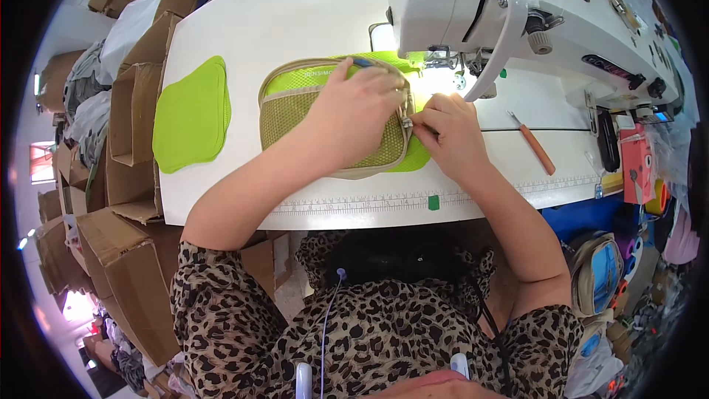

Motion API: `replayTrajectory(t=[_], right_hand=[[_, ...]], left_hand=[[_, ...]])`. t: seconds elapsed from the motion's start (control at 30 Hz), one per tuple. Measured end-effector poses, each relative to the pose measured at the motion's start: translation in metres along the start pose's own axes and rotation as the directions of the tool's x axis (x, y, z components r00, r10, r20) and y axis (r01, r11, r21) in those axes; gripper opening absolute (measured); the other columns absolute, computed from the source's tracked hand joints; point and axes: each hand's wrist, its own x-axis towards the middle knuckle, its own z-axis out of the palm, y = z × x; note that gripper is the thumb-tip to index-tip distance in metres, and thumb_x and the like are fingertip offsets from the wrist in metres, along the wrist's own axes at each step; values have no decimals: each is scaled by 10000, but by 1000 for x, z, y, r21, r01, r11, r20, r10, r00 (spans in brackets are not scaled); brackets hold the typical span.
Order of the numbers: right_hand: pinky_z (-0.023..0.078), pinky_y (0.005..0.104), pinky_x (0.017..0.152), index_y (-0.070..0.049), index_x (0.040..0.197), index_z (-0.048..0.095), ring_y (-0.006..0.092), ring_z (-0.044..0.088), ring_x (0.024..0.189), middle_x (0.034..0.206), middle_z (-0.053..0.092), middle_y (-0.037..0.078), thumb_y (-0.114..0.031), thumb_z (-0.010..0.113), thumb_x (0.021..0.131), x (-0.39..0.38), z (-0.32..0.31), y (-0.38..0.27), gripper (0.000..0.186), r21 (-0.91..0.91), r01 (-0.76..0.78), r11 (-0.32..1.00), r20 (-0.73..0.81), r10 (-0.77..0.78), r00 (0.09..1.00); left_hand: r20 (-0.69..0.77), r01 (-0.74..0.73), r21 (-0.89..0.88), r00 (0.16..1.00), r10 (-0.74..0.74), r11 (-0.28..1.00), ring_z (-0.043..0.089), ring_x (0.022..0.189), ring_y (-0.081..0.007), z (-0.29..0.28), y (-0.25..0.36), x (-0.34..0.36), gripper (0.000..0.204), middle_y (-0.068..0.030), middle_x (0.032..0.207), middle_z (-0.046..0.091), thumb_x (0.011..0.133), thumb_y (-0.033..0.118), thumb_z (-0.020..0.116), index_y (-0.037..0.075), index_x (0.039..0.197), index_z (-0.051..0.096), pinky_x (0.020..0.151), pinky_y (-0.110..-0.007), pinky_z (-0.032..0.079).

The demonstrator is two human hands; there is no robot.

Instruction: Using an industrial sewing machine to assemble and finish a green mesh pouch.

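A lime-green fabric piece with an olive mesh pocket and zippered tan trim (288,122) lies before the sewing machine's lit needle area (443,66). My left hand (354,111) is over its upper right, fingers bent and closed on the piece. At the zipper's right side, my right hand (450,133) pinches the trim near a small metal pull. Fingertips of both hands are partly hidden. A stack of lime-green rounded panels (190,114) sits at the left of the white table (244,29).
The white machine head (532,29) overhangs the back right. An orange-handled tool (536,148) lies right of my right hand. A measuring tape (354,205) runs along the front edge. Cardboard boxes (129,281) crowd the left; a pink box (635,164) and bags stand at the right.
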Motion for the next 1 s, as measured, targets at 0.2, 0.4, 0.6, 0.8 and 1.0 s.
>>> replayTrajectory(t=[0.2,0.4,0.6,0.8,1.0], right_hand=[[424,393,843,-130,906,762,194,568,903,890,603,-15,-146,772,789,-1,2,4,118,2,39,999,-12,-39,999],[428,391,863,-138,913,767,182,570,911,911,594,-19,-143,773,782,0,1,-5,131,7,59,998,-18,-59,998],[435,393,870,-143,932,767,181,575,939,938,594,-17,-139,769,776,1,2,-7,156,19,42,999,-15,-42,999],[454,345,894,-127,960,750,156,574,1034,1101,658,-55,-144,722,779,0,2,-13,183,-156,191,969,-15,-196,980],[469,333,912,-112,983,719,162,586,1061,1133,675,-58,-126,714,784,-1,2,-17,200,-202,208,957,-9,-214,977]], left_hand=[[268,83,-21,961,-74,996,637,1101,-248,9,-27,36,274,-76,1066,711,918,250,609,76,1093,728,966,-427,462],[430,68,-107,903,-15,992,655,1048,-262,10,-39,45,242,-90,1005,710,907,284,615,116,1038,728,935,-448,470],[623,327,-219,772,-126,919,687,924,-326,-6,-46,50,294,-138,953,727,891,317,619,70,1020,713,837,-456,513],[682,320,-65,706,-192,945,700,872,-324,5,-41,64,334,-158,901,728,845,357,672,64,1001,711,790,-444,531],[556,271,-25,804,-212,962,695,916,-269,8,-37,53,338,-141,952,726,819,381,727,74,960,714,847,-415,507]])
